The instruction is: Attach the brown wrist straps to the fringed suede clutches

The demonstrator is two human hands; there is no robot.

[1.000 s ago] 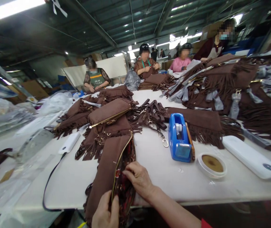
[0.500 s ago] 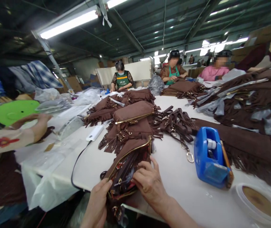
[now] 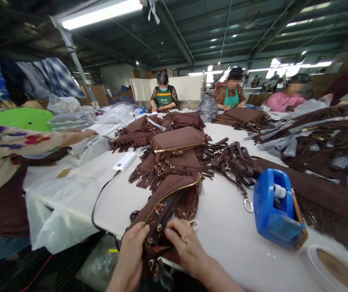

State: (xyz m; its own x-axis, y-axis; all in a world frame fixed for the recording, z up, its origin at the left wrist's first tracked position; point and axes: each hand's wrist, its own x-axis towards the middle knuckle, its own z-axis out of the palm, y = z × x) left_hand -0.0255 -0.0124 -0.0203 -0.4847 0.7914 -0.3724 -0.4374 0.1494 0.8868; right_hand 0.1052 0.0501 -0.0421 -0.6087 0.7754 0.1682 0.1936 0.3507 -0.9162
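Observation:
A brown fringed bag (image 3: 169,190) with a gold zipper lies open at the near edge of the white table (image 3: 222,231), showing a patterned red lining. My left hand (image 3: 131,253) pinches the near left side of the bag's opening. My right hand (image 3: 184,245) grips the near right side, fingers at the lining, beside a small metal ring (image 3: 193,222). Both hands hold the same bag, close together.
Piles of brown fringed bags (image 3: 174,150) and straps (image 3: 231,160) cover the middle and right. A blue tape dispenser (image 3: 275,209) and a tape roll (image 3: 333,265) stand at the right. A white power bank (image 3: 124,161) with a black cable lies left. A co-worker's sleeve (image 3: 12,154) reaches in; several people sit beyond.
The view has swung left and the co-worker at the left has come further into view. Both my hands have closed in on the near end of the bag's opening.

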